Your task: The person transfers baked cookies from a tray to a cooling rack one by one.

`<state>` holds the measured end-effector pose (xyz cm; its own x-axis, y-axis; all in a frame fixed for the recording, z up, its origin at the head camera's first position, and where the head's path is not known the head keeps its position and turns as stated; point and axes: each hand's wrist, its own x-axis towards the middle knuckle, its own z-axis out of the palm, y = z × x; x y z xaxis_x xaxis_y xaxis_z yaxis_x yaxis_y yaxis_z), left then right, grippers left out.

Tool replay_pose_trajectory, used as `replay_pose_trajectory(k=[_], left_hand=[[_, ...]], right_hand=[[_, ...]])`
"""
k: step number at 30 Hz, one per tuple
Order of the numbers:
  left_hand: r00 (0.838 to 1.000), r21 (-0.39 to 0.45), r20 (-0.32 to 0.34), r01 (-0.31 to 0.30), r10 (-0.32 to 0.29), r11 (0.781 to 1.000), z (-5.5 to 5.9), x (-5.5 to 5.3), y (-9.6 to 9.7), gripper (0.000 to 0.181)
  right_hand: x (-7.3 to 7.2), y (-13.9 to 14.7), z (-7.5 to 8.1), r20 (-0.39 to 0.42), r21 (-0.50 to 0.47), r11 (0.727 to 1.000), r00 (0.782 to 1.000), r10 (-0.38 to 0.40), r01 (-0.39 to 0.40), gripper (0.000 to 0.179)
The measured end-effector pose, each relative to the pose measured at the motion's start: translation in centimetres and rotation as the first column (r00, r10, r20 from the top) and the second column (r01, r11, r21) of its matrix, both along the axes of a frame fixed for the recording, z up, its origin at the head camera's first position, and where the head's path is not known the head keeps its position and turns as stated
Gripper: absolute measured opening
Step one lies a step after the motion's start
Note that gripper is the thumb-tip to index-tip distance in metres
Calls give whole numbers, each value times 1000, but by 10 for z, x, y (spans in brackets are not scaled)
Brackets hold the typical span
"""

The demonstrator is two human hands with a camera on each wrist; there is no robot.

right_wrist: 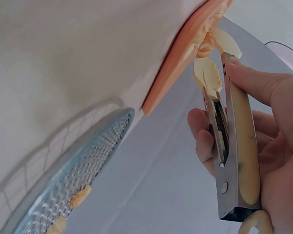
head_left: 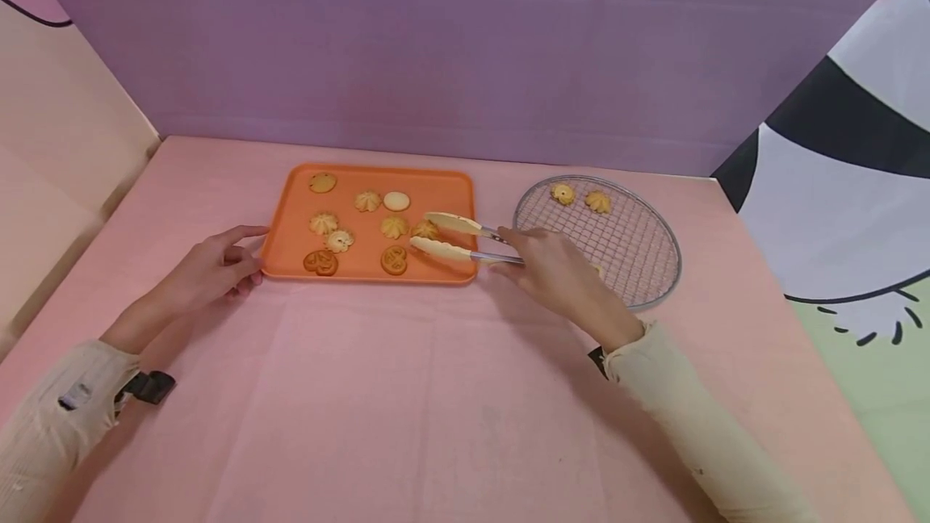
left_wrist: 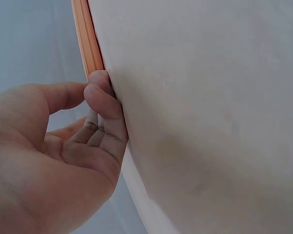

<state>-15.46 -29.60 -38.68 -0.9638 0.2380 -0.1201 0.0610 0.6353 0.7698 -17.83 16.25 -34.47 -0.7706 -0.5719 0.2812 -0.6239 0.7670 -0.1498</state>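
Note:
My right hand grips a pair of tongs with metal arms and cream scalloped tips. Those tips are spread on either side of a swirled cookie near the right end of an orange tray; whether they touch it is hard to tell. On the tray lie several cookies, among them a pale round one, a pretzel-shaped one and piped ones like this rosette. At the tray's near left corner, my left hand holds the edge with curled fingers and thumb.
Right of the tray stands an oval wire rack with a grey rim, partly under my right hand. Two piped cookies, one a flower-shaped cookie, lie at its far side; another shows beside my hand. A purple wall rises behind the pink table.

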Motion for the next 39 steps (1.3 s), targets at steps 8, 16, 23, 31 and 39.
replay_pose_trajectory(k=[8, 16, 23, 31, 39], left_hand=[[1000, -10, 3, 0, 0, 1000, 0, 0, 0, 56], [1000, -10, 7, 0, 0, 1000, -1, -1, 0, 56], [1000, -20, 14, -9, 10, 1000, -1, -1, 1, 55], [1000, -25, 15, -17, 17, 1000, 0, 0, 2, 54], [1000, -27, 23, -19, 19, 999, 1, 0, 1, 55]], right_hand=[[10, 9, 4, -28, -27, 1000, 1000, 0, 0, 45], [19, 24, 4, -45, -27, 999, 998, -41, 40, 48], [25, 41, 5, -93, -31, 998, 994, -59, 57, 48], [32, 59, 8, -103, -45, 997, 993, -62, 58, 51], [35, 78, 9, -140, -74, 995, 987, -79, 69, 54]])
